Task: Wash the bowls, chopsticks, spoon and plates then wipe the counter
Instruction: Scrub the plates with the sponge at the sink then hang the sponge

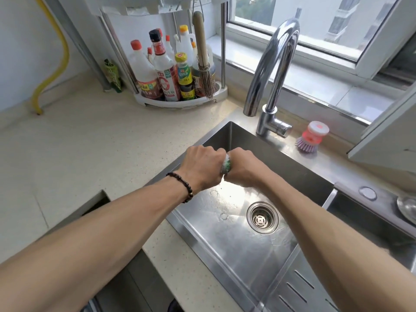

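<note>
Together above the sink (pixel 292 176), left hand (pixel 202 167) and right hand (pixel 243 165) clamp a cloth (pixel 226 166); the surface (pixel 90 143) lies nearer the left.

Home kitchen: stainless sink (pixel 236 251) with gooseneck faucet (pixel 273 70), speckled counter (pixel 90 140), corner rack of sauce bottles (pixel 167 70), dish brush (pixel 311 137), window (pixel 315 21).

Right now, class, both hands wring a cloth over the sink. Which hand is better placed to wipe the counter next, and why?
Probably the left hand: the open counter lies on its side, while the right hand is over the sink. Both grip the cloth.
</note>
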Tool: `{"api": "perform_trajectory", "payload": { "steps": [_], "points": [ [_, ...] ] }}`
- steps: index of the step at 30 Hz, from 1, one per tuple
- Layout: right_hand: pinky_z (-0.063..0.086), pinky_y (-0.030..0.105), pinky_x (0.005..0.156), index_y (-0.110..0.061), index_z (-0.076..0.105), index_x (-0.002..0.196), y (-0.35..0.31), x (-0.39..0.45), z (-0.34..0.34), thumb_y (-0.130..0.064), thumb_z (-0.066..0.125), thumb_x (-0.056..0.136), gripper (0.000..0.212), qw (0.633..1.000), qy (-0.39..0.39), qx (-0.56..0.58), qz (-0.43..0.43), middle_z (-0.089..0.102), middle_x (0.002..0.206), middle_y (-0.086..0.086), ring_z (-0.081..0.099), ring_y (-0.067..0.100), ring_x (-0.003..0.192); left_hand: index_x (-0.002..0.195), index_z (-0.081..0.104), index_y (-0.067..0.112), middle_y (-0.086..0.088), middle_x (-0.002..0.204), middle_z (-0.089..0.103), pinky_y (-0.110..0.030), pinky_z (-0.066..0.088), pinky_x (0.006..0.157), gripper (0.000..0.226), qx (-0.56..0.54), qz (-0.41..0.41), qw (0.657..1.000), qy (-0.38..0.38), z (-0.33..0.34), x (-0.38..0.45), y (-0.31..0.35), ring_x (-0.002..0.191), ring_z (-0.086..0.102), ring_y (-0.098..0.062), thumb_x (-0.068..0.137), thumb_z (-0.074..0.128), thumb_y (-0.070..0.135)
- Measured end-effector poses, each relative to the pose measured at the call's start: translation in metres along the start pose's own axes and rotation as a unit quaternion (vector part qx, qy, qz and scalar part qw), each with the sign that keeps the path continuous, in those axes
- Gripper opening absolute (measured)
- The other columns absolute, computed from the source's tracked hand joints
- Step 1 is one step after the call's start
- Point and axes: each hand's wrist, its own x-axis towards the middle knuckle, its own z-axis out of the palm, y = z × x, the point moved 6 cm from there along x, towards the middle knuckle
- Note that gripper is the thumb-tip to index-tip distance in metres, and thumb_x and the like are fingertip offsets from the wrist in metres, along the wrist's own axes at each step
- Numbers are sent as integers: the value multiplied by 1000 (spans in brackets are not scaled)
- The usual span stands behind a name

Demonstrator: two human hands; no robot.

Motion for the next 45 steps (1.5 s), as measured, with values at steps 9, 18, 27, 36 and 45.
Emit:
{"api": "perform_trajectory", "payload": {
  "steps": [9,18,27,36,45],
  "points": [
    [37,34,49,-1,66,106,-21,-42,-9,-8,58,79,29,816,384,-321,-289,63,82,12,51,26,63,58,40,16,0,49,33,-25,20,45,40,-489,-101,784,-369,24,-3,-4,43,25,-13,86,67,3],
    [37,35,61,-12,52,95,-21,-5,-11,-6,56,86,11,960,109,-236,-105,40,66,2,47,33,69,63,48,18,0,62,53,-27,28,46,22,-121,-76,986,-91,12,10,-8,57,48,-18,85,54,19],
    [43,35,64,-13,65,103,-11,6,-5,-4,58,81,25,981,43,-178,-61,47,72,2,54,32,73,63,38,21,2,60,43,-31,36,61,31,-42,-48,996,-68,16,14,-7,64,49,-23,90,53,25],
    [41,33,61,-13,62,97,-7,11,-1,-2,54,80,22,982,12,-180,-60,51,73,3,56,32,71,62,37,20,1,58,41,-30,37,59,31,-35,-44,996,-64,21,13,-4,63,50,-23,89,53,20],
    [45,36,61,-17,51,96,-8,-1,3,-8,56,81,19,986,5,-133,-98,57,81,4,57,32,76,82,53,20,4,69,55,-29,38,59,10,-127,-86,985,-74,24,-4,-13,69,57,-22,89,58,25]
  ]
}}
